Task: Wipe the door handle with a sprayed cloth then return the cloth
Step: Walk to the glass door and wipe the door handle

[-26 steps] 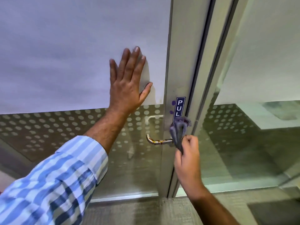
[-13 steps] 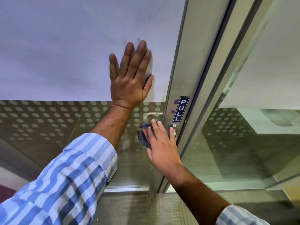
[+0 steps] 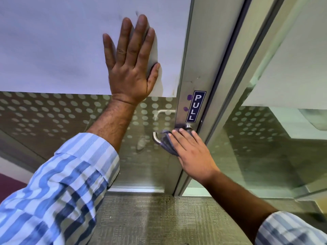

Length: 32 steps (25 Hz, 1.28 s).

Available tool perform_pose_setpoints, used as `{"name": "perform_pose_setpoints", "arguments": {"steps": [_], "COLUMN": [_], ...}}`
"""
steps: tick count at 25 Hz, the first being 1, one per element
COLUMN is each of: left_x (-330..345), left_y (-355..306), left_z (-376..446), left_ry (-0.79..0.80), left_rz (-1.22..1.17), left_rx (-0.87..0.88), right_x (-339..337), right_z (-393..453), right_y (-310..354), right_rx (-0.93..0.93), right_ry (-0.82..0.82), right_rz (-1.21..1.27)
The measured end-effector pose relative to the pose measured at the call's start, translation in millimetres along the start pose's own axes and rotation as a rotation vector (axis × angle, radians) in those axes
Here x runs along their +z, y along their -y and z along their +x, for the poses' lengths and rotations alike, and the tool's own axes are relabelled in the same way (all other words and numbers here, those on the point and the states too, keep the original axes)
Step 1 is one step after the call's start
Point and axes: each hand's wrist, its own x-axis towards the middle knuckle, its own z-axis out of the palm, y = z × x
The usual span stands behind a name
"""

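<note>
A metal lever door handle point(image 3: 156, 137) sticks out from the door's metal stile, below a blue PULL sign point(image 3: 195, 106). My right hand point(image 3: 192, 152) lies over the handle and presses a grey-purple cloth point(image 3: 167, 143) around it; only the handle's curved left end and its round base point(image 3: 189, 127) show. My left hand point(image 3: 131, 62) is flat against the frosted white part of the glass door point(image 3: 53, 50), fingers spread, holding nothing.
The door's lower glass carries a white dot pattern point(image 3: 44, 110). A metal frame point(image 3: 235, 85) and a fixed glass panel point(image 3: 283, 138) stand to the right. Grey carpet point(image 3: 159, 220) covers the floor below.
My right hand went from pinching the cloth at the handle's base to laying it over the lever, then slid right along it, uncovering the left end. My left hand stays pressed on the door.
</note>
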Motion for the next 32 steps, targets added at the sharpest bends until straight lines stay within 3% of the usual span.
{"name": "perform_pose_setpoints", "arguments": {"steps": [6, 12, 15, 19, 20, 22, 24, 29, 32], "left_x": [-0.7, 0.6, 0.3, 1.2, 0.8, -0.6, -2.1, -5.0, -6.4], "left_y": [-1.2, -0.4, -0.8, -0.7, -0.8, -1.7, -2.5, -2.8, -3.1], "left_z": [1.1, 0.4, 0.3, -0.8, -0.3, 0.6, 1.0, 1.2, 0.6], "left_ry": [0.022, -0.002, -0.031, -0.010, 0.000, 0.011, 0.017, 0.022, 0.019], "left_rz": [-0.003, 0.007, 0.009, -0.012, -0.010, -0.017, -0.015, -0.024, -0.028], "left_rx": [-0.012, -0.008, -0.005, -0.016, -0.017, -0.020, -0.027, -0.021, -0.013], "right_x": [5.7, 15.5, 17.1, 12.7, 9.0, 4.1, 0.2, -3.8, -9.4], "right_z": [-8.0, -14.4, -28.2, -34.1, -24.8, -0.2, 20.8, 42.8, 49.0], "right_y": [-24.6, -31.1, -11.6, 27.1, 38.2, 62.9, 86.8, 118.3, 134.1], "right_rx": [-0.073, -0.024, 0.281, 1.052, 1.145, 1.213, 1.229, 1.205, 1.209], "right_ry": [-0.106, -0.197, -0.284, -0.671, -0.744, -0.725, -0.650, -0.496, -0.471], "right_rz": [0.063, 0.386, 0.613, 1.219, 1.361, 1.503, 1.466, 1.094, 1.072]}}
